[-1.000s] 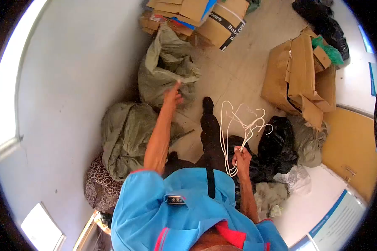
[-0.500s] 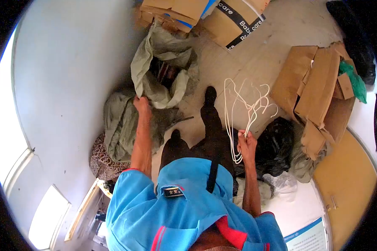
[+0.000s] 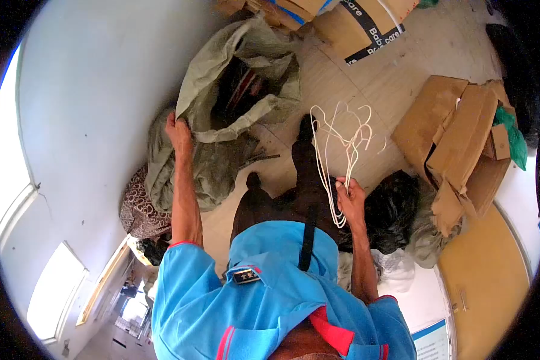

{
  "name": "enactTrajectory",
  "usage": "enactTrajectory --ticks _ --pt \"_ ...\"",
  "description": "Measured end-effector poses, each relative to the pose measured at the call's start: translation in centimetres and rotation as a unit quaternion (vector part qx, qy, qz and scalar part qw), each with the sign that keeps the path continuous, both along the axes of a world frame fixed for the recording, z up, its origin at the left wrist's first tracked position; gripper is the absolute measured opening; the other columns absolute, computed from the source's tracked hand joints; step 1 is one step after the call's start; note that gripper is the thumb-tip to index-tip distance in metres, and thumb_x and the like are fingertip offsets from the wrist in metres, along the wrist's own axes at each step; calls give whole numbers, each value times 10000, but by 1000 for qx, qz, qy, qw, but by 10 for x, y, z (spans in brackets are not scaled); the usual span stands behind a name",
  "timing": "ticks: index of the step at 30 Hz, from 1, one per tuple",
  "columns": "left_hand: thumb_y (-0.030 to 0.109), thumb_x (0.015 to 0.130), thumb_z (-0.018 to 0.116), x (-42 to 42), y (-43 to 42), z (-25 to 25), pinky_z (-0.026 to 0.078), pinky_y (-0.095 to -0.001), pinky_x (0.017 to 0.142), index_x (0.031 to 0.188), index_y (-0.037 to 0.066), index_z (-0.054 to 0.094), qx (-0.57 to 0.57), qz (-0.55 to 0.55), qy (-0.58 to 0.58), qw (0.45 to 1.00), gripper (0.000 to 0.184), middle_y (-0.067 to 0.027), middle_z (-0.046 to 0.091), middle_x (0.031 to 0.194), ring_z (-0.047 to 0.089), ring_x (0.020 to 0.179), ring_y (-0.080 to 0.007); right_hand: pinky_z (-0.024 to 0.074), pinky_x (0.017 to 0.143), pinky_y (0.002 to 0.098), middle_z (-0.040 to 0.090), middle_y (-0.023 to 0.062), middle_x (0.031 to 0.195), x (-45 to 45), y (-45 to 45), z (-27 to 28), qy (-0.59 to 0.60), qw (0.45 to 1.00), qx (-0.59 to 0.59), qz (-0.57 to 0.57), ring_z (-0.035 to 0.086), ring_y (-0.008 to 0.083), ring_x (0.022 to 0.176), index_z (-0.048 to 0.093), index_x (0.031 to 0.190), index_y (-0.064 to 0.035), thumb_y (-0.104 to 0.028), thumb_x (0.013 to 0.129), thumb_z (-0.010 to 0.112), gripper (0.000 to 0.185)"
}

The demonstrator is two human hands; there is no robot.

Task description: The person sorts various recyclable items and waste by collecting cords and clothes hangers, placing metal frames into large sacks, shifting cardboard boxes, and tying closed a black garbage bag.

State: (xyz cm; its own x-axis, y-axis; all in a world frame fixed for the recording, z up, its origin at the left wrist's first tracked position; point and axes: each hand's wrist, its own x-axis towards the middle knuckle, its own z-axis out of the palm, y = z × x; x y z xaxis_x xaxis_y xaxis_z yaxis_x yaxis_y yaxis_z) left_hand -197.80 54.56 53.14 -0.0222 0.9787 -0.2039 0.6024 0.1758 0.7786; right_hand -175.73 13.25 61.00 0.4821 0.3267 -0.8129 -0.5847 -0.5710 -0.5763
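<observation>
Finding: the sack (image 3: 201, 69), on the floor (image 3: 336, 84) to the far left, has been drawn wider at the mouth and has come closer to the person. Its dark contents, with some reddish strips (image 3: 243, 87), are now more exposed; what they are cannot be determined.

Left hand (image 3: 179, 131): closed, fingers and thumb pinching the sack's rim at its near left side. It has shifted leftward with that rim. In my judgement this one-sided hold keeps the opening accessible, though the limp fabric could fold inward if released.

Right hand (image 3: 350, 198): closed around the lower part of several white wire hangers (image 3: 347, 143), carried clear of the sack, hooks pointing away from the body. This grip is unchanged. The exact number of hangers cannot be confirmed, as the wires overlap.

Surroundings: a second sack (image 3: 201, 183) lies just nearer than the open one. A black bag (image 3: 393, 207) sits to the right of the right hand; beyond it stands a torn cardboard box (image 3: 453, 135).
</observation>
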Motion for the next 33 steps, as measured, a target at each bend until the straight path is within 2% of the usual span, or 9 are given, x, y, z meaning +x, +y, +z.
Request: enactTrajectory --ticks 4,8,12,14,16,24,26,27,33 --pt "114 762 405 -10 -11 22 351 -272 510 1006 -73 536 -54 -26 -25 998 335 -44 515 707 416 565 -114 388 422 218 532 -8 620 2 10 -11 12 999 -11 32 474 69 478 547 993 -7 -114 864 557 168" --pt "137 764 418 1 -21 38 344 -286 461 1052 -64 532 -87 31 -10 996 368 -51 520 719 422 546 -117 469 761 291 637 112 943 16 53 -27 -137 982 20 125 593 171 854 564 1047 29 -104 846 578 241" --pt "159 781 469 4 -23 63 457 -265 588 1236 -7 459 -143 -15 28 989 484 -112 580 986 542 751 -157 486 639 360 628 185 789 17 110 -46 -182 938 96 280 620 272 697 568 994 14 -201 857 549 255" --pt "176 783 454 -3 -21 57 438 -269 573 1154 -27 493 -69 -51 21 996 424 -98 578 923 525 720 -150 454 567 448 572 245 654 -1 115 -60 -140 909 61 387 572 391 607 583 877 19 -309 856 512 336" --pt "193 785 440 -6 -16 51 418 -274 559 1072 -48 527 7 -86 12 996 384 -83 575 859 508 688 -143 452 586 456 580 237 654 -20 117 -56 -80 845 9 529 585 374 610 595 794 33 -331 852 514 377" --pt "257 796 462 -22 -26 36 425 -323 688 1093 -51 523 25 -128 -79 988 432 -80 571 910 502 771 -162 351 384 345 439 43 453 -48 140 -54 102 873 -11 477 420 133 368 499 637 16 -278 896 492 392" --pt "257 796 456 -24 -25 29 418 -328 707 1093 -50 523 21 -81 -77 994 432 -82 569 903 499 782 -169 372 389 344 424 61 427 -39 164 -72 -47 862 52 502 435 146 362 492 598 28 -263 906 475 424" --pt "257 796 450 -25 -27 26 412 -332 726 1092 -48 523 12 -33 -74 997 432 -83 566 895 496 792 -175 438 549 467 556 271 625 -30 182 -70 -49 865 1 499 588 384 587 576 690 79 -318 834 512 427" --pt "198 782 433 -14 -17 40 400 -305 751 1037 -52 552 -32 -19 -85 996 377 -75 565 868 494 794 -176 453 581 448 561 239 596 3 273 -100 -133 864 14 486 590 352 571 563 640 82 -282 818 539 406"
